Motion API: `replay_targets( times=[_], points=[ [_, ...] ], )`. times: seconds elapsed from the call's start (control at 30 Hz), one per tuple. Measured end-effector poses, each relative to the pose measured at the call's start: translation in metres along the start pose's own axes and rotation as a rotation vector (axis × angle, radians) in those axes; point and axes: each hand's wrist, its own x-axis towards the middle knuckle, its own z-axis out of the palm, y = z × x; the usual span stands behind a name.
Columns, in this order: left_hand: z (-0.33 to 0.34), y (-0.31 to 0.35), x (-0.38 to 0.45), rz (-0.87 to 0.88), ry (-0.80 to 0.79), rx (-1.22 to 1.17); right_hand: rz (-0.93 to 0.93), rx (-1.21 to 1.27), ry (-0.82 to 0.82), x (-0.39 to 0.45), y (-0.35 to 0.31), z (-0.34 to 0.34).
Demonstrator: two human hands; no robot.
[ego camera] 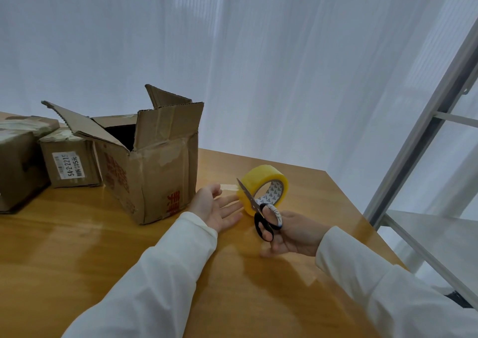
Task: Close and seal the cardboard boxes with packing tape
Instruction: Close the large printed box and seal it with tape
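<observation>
An open cardboard box (155,172) with red print stands on the wooden table (77,247), its flaps raised. Just right of it a yellow roll of packing tape (261,182) stands on edge. My left hand (217,208) lies palm up between box and roll, fingers straight, with a short clear strip of tape (229,187) at its fingertips. My right hand (292,231) grips black-handled scissors (258,213), fingers through the loops, blades pointing up and left in front of the roll.
Two smaller taped boxes, one with a white label (69,161) and one darker (18,161), sit to the left of the open box. A white curtain hangs behind the table. A metal shelf frame (419,156) stands at the right, past the table's edge.
</observation>
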Motion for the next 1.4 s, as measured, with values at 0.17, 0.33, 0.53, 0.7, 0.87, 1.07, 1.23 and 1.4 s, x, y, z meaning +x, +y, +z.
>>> replay_targets(
  times=[0.17, 0.33, 0.53, 0.7, 0.87, 1.07, 1.23, 1.4],
  points=[
    [0.000, -0.001, -0.002, -0.034, -0.043, 0.040, 0.126, -0.166, -0.051, -0.011, -0.016, -0.008],
    [-0.002, -0.001, -0.002, -0.041, -0.037, 0.051, -0.081, -0.251, -0.004, -0.028, -0.041, -0.020],
    [-0.004, -0.002, 0.001, 0.004, 0.005, 0.056, -0.082, -0.553, 0.643, -0.029, -0.035, -0.069],
    [-0.003, 0.000, 0.001, 0.091, 0.082, 0.163, 0.391, -1.111, 0.620, -0.011, 0.009, -0.090],
    [-0.002, 0.001, 0.000, 0.133, 0.087, 0.229, -0.008, -1.044, 0.924, -0.011, -0.020, -0.070],
    [-0.003, 0.001, 0.000, 0.152, 0.114, 0.226, -0.572, -1.316, 0.861, 0.017, -0.042, -0.002],
    [-0.007, 0.004, 0.004, 0.180, 0.133, 0.173, -0.527, -1.188, 0.950, 0.032, -0.029, -0.001],
    [-0.007, 0.004, 0.005, 0.151, 0.140, 0.126, -0.585, -1.041, 1.050, 0.032, -0.025, -0.002]
  ],
)
